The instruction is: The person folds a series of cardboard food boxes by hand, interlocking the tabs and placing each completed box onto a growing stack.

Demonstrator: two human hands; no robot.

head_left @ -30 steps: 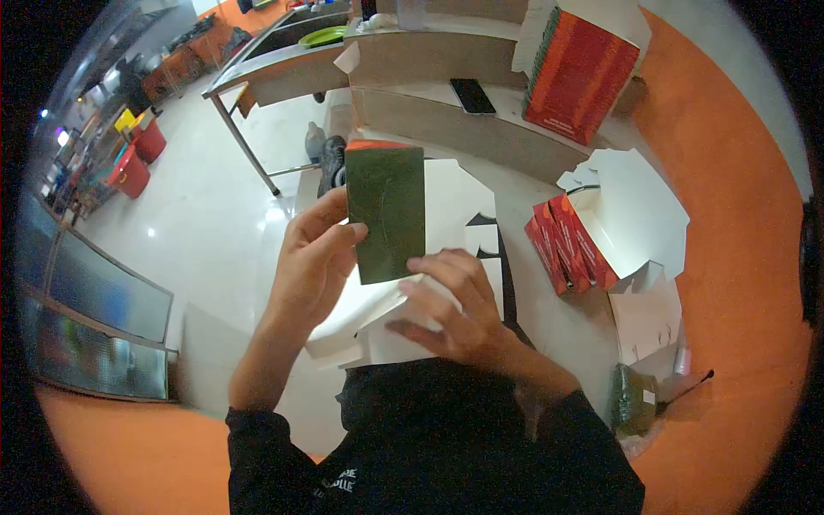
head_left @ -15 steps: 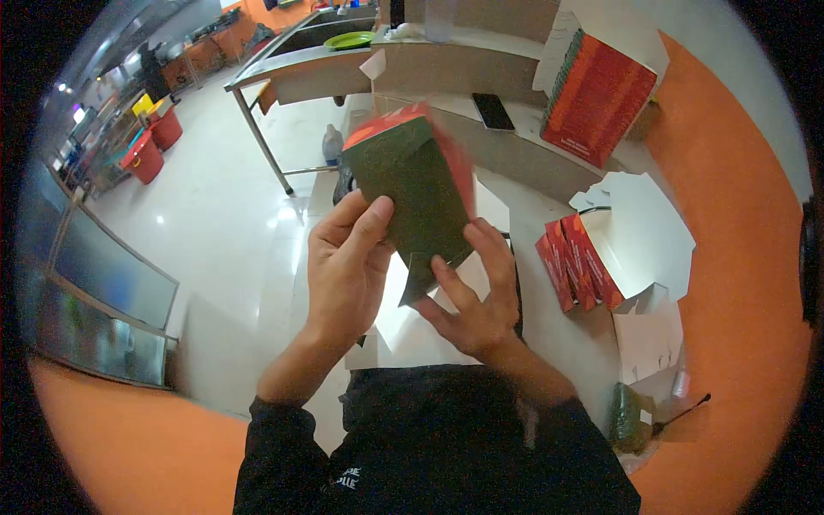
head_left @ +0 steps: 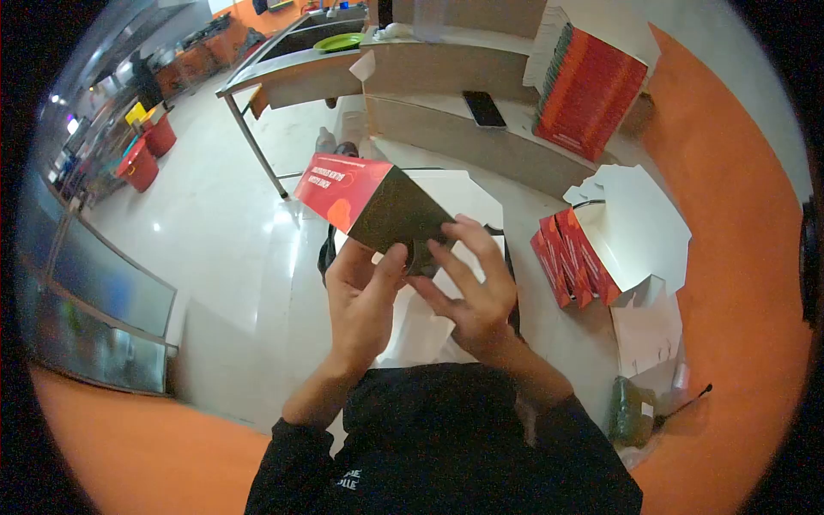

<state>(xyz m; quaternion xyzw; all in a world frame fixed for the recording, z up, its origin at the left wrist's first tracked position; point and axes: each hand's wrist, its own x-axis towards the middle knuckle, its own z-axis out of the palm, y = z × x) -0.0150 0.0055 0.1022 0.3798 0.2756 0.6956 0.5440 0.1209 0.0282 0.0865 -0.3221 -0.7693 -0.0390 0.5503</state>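
A red and dark green paperboard box (head_left: pixel 399 210) is held up in front of me, tilted, with its printed red side toward the left. My left hand (head_left: pixel 365 296) grips its lower edge, thumb on the dark face and the other fingers underneath. My right hand (head_left: pixel 476 287) pinches the near right corner of the same box between thumb and fingers. The fingers of both hands almost meet at a small flap on that corner. Below the hands lies a bright white surface, partly hidden by my arms.
Several folded red boxes (head_left: pixel 571 257) stand by an opened white carton (head_left: pixel 644 227) on the right. Behind are a stack of red flat cartons (head_left: pixel 592 90) and a phone (head_left: pixel 484 110) on a ledge. A green plate (head_left: pixel 339 42) lies near the sink; red buckets (head_left: pixel 139 165) stand far left.
The box has turned and come down, so its printed red side now shows at the left. My left hand has shifted right and lower along it, closer to my right hand.
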